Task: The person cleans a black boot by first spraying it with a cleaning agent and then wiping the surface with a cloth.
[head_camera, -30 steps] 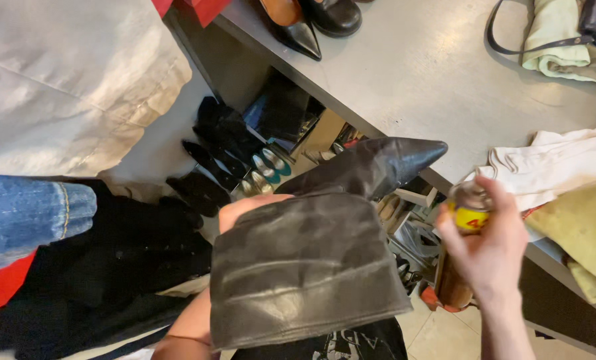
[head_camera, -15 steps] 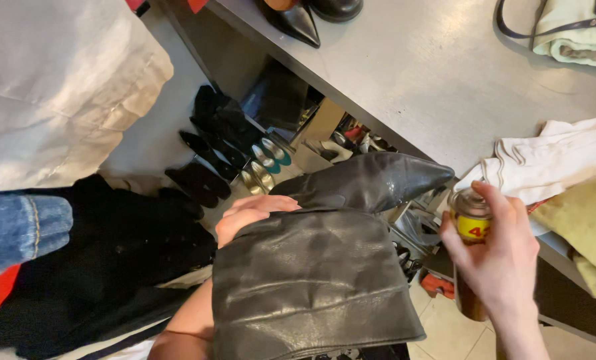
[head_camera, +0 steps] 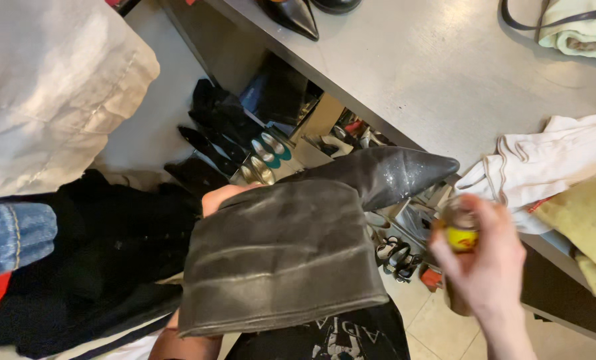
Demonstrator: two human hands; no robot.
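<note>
At centre frame, a black leather pointed-toe boot with a tall shaft is held out over the floor, toe pointing to 2 o'clock and just overlapping the edge of the grey metal worktable. The toe area shows a pale speckled film; the shaft is creased and dull.

Left hand: only the knuckles show, at 10 o'clock of the shaft; the fingers go into or behind the shaft opening, the forearm running under the boot. It carries the boot, but how far the fingers are curled cannot be told.

Right hand: at 4 o'clock of the boot's toe, blurred, fingers closed round a small spray can with a yellow band, which is near the toe but apart from it.

On the table at 3 o'clock: a crumpled white cloth with thin piping, and a mustard-yellow cloth touching it below. At 12 o'clock, the tip of a black pointed shoe. At 1 o'clock, a pale bag with a dark strap.

Below the table edge: rows of dark shoes with turquoise insoles on the floor. At 9 o'clock: a white garment, a blue denim piece, black fabric.
</note>
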